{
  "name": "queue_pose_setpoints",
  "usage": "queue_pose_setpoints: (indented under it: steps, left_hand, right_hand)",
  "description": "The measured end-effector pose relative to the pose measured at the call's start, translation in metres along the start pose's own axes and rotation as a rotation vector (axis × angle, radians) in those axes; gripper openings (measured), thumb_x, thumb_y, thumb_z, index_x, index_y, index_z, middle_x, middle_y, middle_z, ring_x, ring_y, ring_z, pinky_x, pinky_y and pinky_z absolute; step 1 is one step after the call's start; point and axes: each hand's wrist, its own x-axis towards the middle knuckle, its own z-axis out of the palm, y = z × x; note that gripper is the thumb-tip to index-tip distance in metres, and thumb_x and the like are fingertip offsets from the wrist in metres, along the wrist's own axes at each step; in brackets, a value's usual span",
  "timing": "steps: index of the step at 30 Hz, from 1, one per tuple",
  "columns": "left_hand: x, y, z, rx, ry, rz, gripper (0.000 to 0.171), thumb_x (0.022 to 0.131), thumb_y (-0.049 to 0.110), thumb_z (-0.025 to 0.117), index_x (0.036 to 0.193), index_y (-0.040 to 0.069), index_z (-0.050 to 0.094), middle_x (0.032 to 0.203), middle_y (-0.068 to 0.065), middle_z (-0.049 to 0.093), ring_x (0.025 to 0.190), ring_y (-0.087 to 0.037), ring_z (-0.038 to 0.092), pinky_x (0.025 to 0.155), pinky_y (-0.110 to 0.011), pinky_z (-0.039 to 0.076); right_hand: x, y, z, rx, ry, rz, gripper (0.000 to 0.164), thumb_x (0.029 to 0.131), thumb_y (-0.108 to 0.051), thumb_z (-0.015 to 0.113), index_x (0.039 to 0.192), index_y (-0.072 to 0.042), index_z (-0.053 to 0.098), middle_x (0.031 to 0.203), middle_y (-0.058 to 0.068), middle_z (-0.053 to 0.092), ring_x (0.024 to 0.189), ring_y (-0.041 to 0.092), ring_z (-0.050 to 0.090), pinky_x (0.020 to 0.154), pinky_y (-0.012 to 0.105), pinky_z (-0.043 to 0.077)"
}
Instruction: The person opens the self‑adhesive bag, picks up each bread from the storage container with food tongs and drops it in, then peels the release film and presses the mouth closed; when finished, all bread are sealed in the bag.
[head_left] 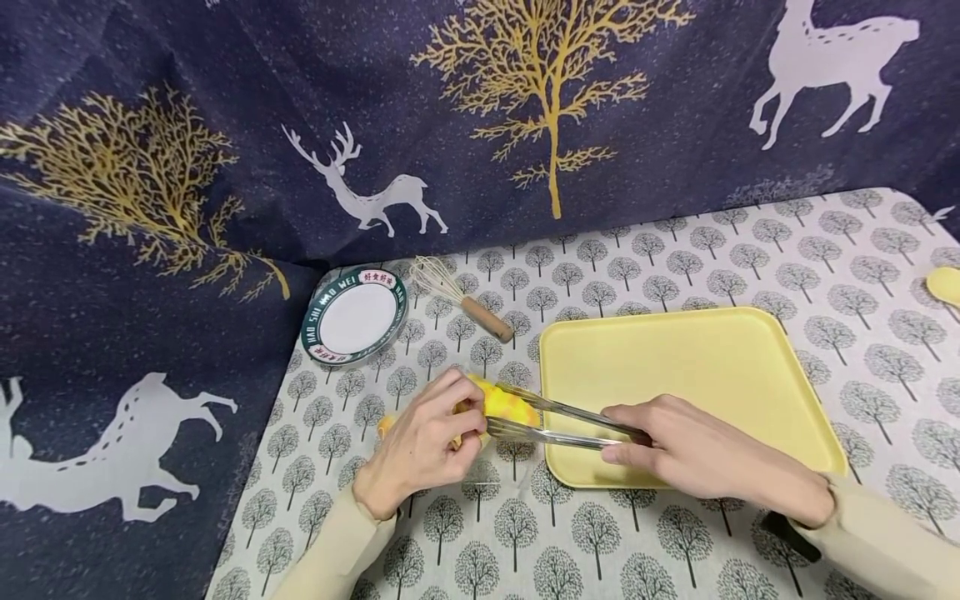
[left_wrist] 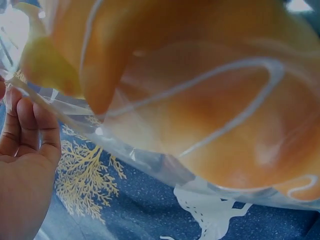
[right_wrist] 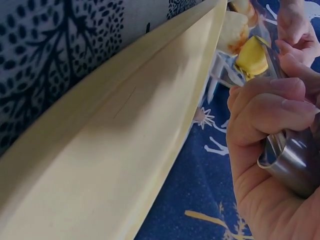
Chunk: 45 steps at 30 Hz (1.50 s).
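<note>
My left hand [head_left: 427, 437] pinches the edge of a clear plastic bag [left_wrist: 135, 156]. Large orange-brown bread pieces [left_wrist: 220, 140] with white icing lines fill the bag in the left wrist view. A yellow bread-like piece [head_left: 506, 406] shows at the bag's opening, beside the left fingers. Metal tongs [head_left: 558, 438] are gripped in my right hand [head_left: 686, 437], their two arms spread with the tips on either side of the yellow piece. In the right wrist view, that yellow piece [right_wrist: 251, 59] sits by the tong tips, near a paler browned piece [right_wrist: 232, 32].
A pale yellow tray [head_left: 675, 358] lies on the tree-print cloth, partly under the right hand and tongs. Farther back are a whisk [head_left: 480, 315] with a wooden handle and a green-rimmed plate [head_left: 354, 317]. A yellow spoon-like utensil [head_left: 943, 285] is at the far right edge.
</note>
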Motion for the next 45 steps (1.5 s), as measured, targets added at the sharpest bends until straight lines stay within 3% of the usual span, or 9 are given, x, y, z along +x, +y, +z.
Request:
queue_pose_setpoints:
  steps: [6,10,19,26,31,37,41,45]
  left_hand:
    - [0.000,0.000,0.000,-0.007,0.013,0.014,0.013,0.066,0.002,0.059,0.065,0.015,0.062,0.091,-0.002,0.061,0.095,-0.015,0.057,0.090,-0.027,0.054]
    - [0.000,0.000,0.000,0.011,0.009,0.010,0.013,0.066,0.003,0.059,0.065,0.015,0.063,0.091,-0.001,0.061,0.092,-0.014,0.055,0.084,-0.026,0.053]
    - [0.001,0.002,0.001,0.017,0.018,0.018,0.013,0.068,0.004,0.059,0.068,0.015,0.065,0.090,0.001,0.061,0.086,-0.013,0.052,0.079,-0.026,0.049]
    - [0.002,0.002,0.001,0.018,0.027,0.035,0.013,0.066,0.004,0.059,0.067,0.014,0.065,0.088,0.001,0.059,0.084,-0.013,0.050,0.077,-0.024,0.046]
    - [0.003,0.003,0.001,0.019,0.021,0.040,0.013,0.067,0.003,0.059,0.067,0.015,0.064,0.088,0.000,0.061,0.087,-0.013,0.053,0.082,-0.025,0.050]
    - [0.004,0.004,0.001,0.019,0.025,0.049,0.014,0.066,0.003,0.058,0.067,0.015,0.063,0.089,-0.002,0.062,0.090,-0.014,0.054,0.085,-0.026,0.050]
    - [0.005,0.005,0.000,0.024,0.022,0.046,0.013,0.067,0.003,0.058,0.067,0.016,0.063,0.089,-0.001,0.062,0.088,-0.013,0.053,0.083,-0.025,0.049]
    - [0.005,0.006,0.000,0.020,0.012,0.036,0.013,0.067,0.004,0.059,0.068,0.016,0.064,0.090,-0.002,0.062,0.087,-0.013,0.052,0.078,-0.022,0.049]
  right_hand:
    - [0.007,0.000,0.005,0.049,-0.017,0.023,0.017,0.098,-0.044,0.058,0.107,-0.031,0.065,0.066,-0.018,0.053,0.056,-0.003,0.047,0.057,0.018,0.048]
    - [0.011,-0.003,0.009,0.065,-0.026,0.040,0.018,0.098,-0.045,0.058,0.106,-0.030,0.065,0.065,-0.017,0.051,0.056,-0.003,0.046,0.056,0.019,0.047]
    - [0.022,-0.010,0.014,0.052,-0.020,0.037,0.010,0.097,-0.040,0.062,0.103,-0.032,0.064,0.062,-0.018,0.047,0.054,-0.003,0.042,0.053,0.019,0.046]
    - [0.028,-0.017,0.017,0.010,-0.024,0.077,0.011,0.096,-0.042,0.062,0.102,-0.032,0.062,0.060,-0.016,0.042,0.050,-0.003,0.031,0.046,0.019,0.037]
    - [0.033,-0.022,0.019,-0.004,-0.023,0.082,0.016,0.096,-0.042,0.063,0.106,-0.029,0.065,0.058,-0.015,0.041,0.047,-0.002,0.028,0.044,0.020,0.035]
    - [0.040,-0.029,0.021,-0.041,-0.010,0.072,0.031,0.095,-0.047,0.061,0.111,-0.021,0.067,0.063,-0.015,0.051,0.052,-0.002,0.041,0.052,0.019,0.043]
    - [0.044,-0.034,0.022,-0.046,-0.015,0.074,0.050,0.094,-0.053,0.059,0.122,-0.013,0.066,0.067,-0.012,0.056,0.054,0.000,0.046,0.060,0.019,0.046]
    - [0.050,-0.039,0.024,-0.032,-0.024,0.097,0.053,0.094,-0.051,0.060,0.129,-0.011,0.064,0.067,-0.011,0.056,0.051,0.002,0.044,0.054,0.020,0.045]
